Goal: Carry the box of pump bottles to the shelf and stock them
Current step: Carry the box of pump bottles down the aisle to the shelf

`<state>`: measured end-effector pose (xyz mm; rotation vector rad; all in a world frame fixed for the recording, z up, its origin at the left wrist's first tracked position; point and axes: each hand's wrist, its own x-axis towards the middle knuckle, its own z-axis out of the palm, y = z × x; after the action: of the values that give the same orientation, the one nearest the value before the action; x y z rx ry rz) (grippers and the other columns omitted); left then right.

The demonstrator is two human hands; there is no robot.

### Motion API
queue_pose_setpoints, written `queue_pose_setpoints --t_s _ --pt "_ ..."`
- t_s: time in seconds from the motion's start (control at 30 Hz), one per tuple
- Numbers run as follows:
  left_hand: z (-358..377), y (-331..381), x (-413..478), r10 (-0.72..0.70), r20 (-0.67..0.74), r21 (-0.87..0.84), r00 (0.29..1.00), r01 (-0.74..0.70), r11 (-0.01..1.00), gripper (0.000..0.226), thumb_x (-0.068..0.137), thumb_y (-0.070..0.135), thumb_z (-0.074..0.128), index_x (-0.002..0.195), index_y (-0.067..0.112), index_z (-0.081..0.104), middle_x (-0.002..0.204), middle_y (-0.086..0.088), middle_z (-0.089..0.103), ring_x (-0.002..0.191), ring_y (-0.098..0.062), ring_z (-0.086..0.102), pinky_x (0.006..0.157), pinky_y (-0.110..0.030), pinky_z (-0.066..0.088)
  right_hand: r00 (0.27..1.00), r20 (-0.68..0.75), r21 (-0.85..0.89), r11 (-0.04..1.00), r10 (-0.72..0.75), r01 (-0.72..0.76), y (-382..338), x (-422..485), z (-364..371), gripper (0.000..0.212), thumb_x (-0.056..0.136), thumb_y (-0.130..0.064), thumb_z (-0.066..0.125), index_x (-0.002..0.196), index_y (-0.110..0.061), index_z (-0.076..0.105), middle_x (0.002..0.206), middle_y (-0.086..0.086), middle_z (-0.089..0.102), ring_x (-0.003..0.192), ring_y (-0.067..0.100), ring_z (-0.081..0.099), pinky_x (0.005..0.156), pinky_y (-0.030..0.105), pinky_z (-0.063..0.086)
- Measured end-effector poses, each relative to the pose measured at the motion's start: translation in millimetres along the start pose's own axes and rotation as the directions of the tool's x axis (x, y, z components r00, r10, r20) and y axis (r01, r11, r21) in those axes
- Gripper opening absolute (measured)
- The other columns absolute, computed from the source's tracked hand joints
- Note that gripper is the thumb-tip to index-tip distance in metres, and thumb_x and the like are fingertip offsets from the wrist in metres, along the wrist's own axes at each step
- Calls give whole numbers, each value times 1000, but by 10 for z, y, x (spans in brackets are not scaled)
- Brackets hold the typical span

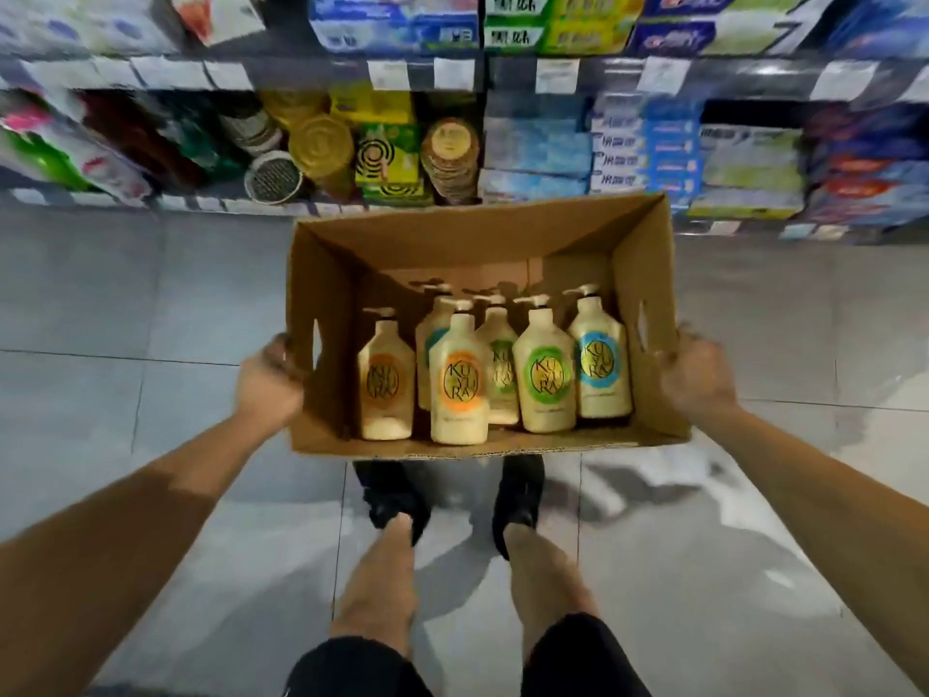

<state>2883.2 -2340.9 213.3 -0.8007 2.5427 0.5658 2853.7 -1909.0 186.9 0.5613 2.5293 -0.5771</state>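
Stocked shelf [452, 72] ahead, grey tiled floor [125, 294] below. Left hand [269, 379] and right hand [696, 377] clamp the open cardboard box [452, 244] by its sides, fingers [686, 339] curled. Inside stand pump bottles [460, 379] marked "KUYURA".

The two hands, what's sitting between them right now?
In the head view, the open cardboard box with six pump bottles, gripped by left hand and right hand.

We see a glossy grey tiled floor [151, 304] with thin dark joints, and our two black shoes [397, 495] planted on it. Ahead stands a dark metal store shelf [482, 72] with white price tags along its edges. On it sit round gold tins [321, 143], green-yellow coil boxes [387, 158] and stacked blue cartons [538, 148].
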Motion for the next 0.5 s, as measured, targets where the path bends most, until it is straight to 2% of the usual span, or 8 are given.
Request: queue_pose_setpoints --t_s 0.07,0.13,0.2,0.3,0.4,0.5 --pt "282 -28 369 52 1 62 999 -52 997 35 96 8 51 131 7 54 116 -22 66 102 -44 63 84 -47 51 999 -31 5 1000 -10 10 90 176 317 29 96 -7 48 123 2 51 108 29 63 96 44 61 70 35 40" --pt "589 -85 721 96 24 68 995 -98 993 33 100 12 46 131 8 53 114 -22 67 91 -42 65 79 -48 53 999 -46 -6 1000 14 -14 200 352 676 35 97 -9 49 130 2 47 108 29 63 95 43 61 70 31 37" --pt "913 -189 1039 114 39 61 993 -116 991 28 100 13 43 126 9 55 106 -19 68 78 -35 61 73 -48 54 997 -57 -2 999 45 -46 310 545 1056 37 97 -11 49 132 0 46 111 28 62 97 43 61 72 33 40" --pt "1397 -340 1429 150 42 64 988 -152 986 26 100 14 44 124 11 55 99 -17 67 79 -39 63 73 -49 57 994 -81 6 997 76 -75 441 831 1582 28 96 -8 49 123 2 49 111 27 63 93 45 62 70 35 44" --pt "1819 -496 1760 186 72 86 980 -192 978 26 102 16 43 124 6 53 90 -12 61 71 -31 57 64 -40 50 994 -87 -13 997 70 -71 564 1082 2047 27 96 -7 48 121 3 48 107 26 64 86 42 62 66 33 43" --pt "2167 -618 2048 204 81 105 976 -212 972 25 101 18 47 121 6 53 90 -7 59 71 -27 55 63 -38 48 994 -77 11 997 80 -79 702 1291 2441 32 97 -9 47 128 -1 46 108 22 63 85 37 60 68 34 45"
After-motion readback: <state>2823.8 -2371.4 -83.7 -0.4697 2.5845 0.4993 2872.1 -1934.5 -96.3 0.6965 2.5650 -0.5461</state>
